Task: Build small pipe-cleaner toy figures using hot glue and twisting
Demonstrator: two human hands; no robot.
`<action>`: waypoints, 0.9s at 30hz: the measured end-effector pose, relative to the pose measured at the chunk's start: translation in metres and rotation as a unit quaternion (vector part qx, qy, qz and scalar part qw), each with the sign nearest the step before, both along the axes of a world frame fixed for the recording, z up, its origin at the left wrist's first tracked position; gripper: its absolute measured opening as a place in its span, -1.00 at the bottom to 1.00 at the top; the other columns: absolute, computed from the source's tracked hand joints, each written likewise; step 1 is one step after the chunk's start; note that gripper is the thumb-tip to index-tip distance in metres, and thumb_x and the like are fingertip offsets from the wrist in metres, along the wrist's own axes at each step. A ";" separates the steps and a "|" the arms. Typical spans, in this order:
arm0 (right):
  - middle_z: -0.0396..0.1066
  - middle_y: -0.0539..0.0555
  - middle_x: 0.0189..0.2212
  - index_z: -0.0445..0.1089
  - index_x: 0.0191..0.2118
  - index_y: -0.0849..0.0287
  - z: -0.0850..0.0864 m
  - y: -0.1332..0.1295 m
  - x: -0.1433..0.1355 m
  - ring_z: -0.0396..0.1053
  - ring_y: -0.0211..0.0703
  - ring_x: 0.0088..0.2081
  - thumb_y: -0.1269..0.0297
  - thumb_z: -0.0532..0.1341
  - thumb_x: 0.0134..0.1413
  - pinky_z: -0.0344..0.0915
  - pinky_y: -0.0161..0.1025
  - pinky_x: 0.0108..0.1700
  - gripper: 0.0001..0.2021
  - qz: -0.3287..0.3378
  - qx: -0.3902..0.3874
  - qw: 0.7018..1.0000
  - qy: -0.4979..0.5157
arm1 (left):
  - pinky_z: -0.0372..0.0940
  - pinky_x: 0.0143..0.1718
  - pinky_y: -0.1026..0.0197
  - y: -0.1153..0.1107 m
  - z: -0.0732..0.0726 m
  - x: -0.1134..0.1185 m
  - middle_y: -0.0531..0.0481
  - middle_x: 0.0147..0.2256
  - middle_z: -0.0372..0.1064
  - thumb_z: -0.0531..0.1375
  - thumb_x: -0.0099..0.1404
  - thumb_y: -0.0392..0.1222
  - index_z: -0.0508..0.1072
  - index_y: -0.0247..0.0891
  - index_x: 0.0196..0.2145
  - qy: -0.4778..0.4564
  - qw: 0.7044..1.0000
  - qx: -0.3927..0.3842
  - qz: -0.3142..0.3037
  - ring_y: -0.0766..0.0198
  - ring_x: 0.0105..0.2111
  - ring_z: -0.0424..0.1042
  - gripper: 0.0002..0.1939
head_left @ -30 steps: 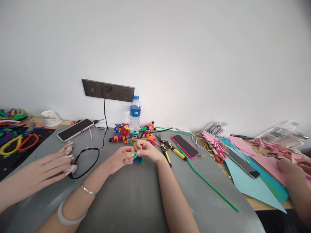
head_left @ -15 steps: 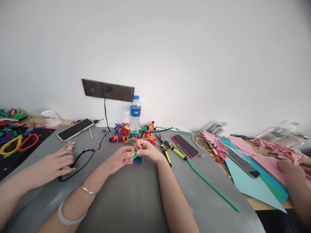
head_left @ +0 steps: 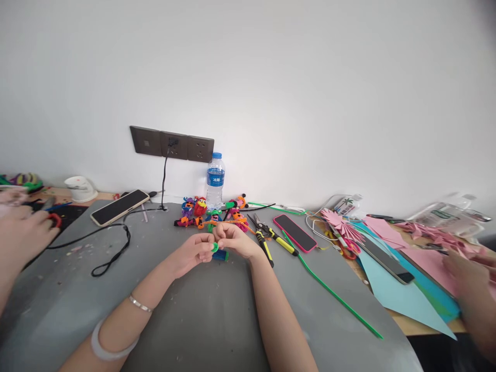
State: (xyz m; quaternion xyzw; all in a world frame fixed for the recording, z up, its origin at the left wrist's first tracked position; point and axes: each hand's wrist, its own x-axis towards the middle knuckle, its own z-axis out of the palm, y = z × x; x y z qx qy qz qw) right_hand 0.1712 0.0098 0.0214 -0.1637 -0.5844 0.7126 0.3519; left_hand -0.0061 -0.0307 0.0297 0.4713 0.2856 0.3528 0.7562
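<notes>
Near the middle of the grey table [head_left: 194, 315], my left hand [head_left: 194, 254] pinches a small green coil [head_left: 215, 247]. My right hand [head_left: 233, 240] meets it from the other side, fingertips closed on the same green piece. Just behind and below the hands lies a blue roll with a green end [head_left: 221, 255], partly covered. Small colourful figures [head_left: 200, 206] stand and lie beyond my fingers, in front of a water bottle [head_left: 215, 181]. Yellow-handled pliers [head_left: 283, 243] rest to the right of my right hand.
A pink-cased phone [head_left: 295, 233] and long green stem [head_left: 337, 296] lie right. Another phone [head_left: 120, 207] and black cable [head_left: 127, 237] are left. Another person's hand [head_left: 29, 232] is at far left; one more [head_left: 467, 279] is by pink paper at far right.
The other person's hand on the left has moved away to the far left, and the black cable has shifted left with it. My hands have hardly moved.
</notes>
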 end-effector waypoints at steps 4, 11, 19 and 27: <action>0.09 -0.11 -0.53 0.10 -0.51 0.16 0.000 0.000 0.000 0.03 -0.33 -0.49 0.26 0.40 -0.12 -0.02 -0.36 -0.45 -0.61 -0.001 0.000 1.000 0.001 | -0.12 -0.48 0.28 0.000 0.000 0.000 0.19 -0.64 -0.04 0.23 0.17 -0.17 0.21 -0.26 -0.56 0.001 1.000 0.003 -0.004 0.41 -0.58 -0.10 -0.73; 0.08 -0.11 -0.53 0.09 -0.52 0.16 0.000 0.000 0.000 0.03 -0.33 -0.49 0.25 0.41 -0.14 -0.02 -0.36 -0.45 -0.59 -0.007 0.001 1.000 -0.004 | -0.11 -0.48 0.28 0.001 -0.002 -0.001 0.19 -0.64 -0.04 0.23 0.17 -0.16 0.19 -0.25 -0.56 0.006 1.000 0.006 -0.005 0.40 -0.58 -0.09 -0.71; 0.09 -0.11 -0.54 0.09 -0.52 0.16 0.001 0.000 0.000 0.03 -0.33 -0.49 0.22 0.42 -0.16 -0.02 -0.36 -0.45 -0.58 -0.007 -0.003 1.000 -0.007 | -0.11 -0.48 0.28 0.001 -0.001 -0.001 0.20 -0.64 -0.04 0.22 0.18 -0.17 0.19 -0.26 -0.55 -0.002 1.000 0.004 -0.006 0.40 -0.58 -0.09 -0.73; 0.09 -0.12 -0.53 0.09 -0.51 0.15 -0.001 0.000 0.000 0.03 -0.33 -0.50 0.27 0.40 -0.12 -0.05 -0.35 -0.45 -0.60 0.004 0.001 1.000 0.004 | -0.11 -0.48 0.28 0.000 -0.001 -0.001 0.19 -0.64 -0.04 0.22 0.17 -0.16 0.20 -0.26 -0.55 0.004 1.000 0.008 -0.007 0.40 -0.58 -0.11 -0.73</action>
